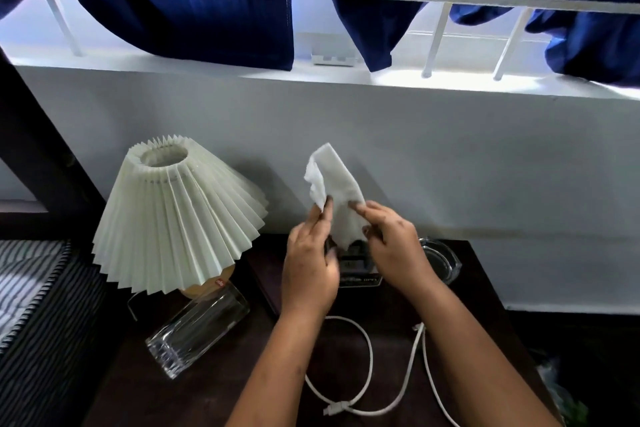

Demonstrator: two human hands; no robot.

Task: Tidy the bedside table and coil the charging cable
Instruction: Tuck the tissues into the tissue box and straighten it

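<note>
Both hands working a white tissue (334,191) just above the back of the dark surface (207,388). Left hand (308,270) pinching the lower left edge, grip narrow, fingers closed on the sheet. Right hand (394,246) pinching the lower right part, grip equally tight on the same tissue. Sheet standing up limp and crumpled between them, so probably feather-light, soft, tearing easily if tugged apart; better bunched into the palm than pulled by the corners.

Charging cable (367,350) lying loose on the near part of the surface, looping around under the forearms, one plug end (332,409) resting near the front edge. Looking thin, flexible, a bit springy, so likely wanting to uncurl. Best bet: taking hold near the plug end and feeding loops into the other hand, not yanking at the middle.

Clear drinking glass (197,333) lying on its side to the left, just beside the lamp (180,218) with the pleated shade. Looking heavy-ish, slippery, breakable, and free to roll; grabbing around the body seeming safest. Glass ashtray (440,260) sitting behind the right hand, near the wall. Small dark object (360,274) partly hidden between the hands, not possible telling what exactly.
</note>
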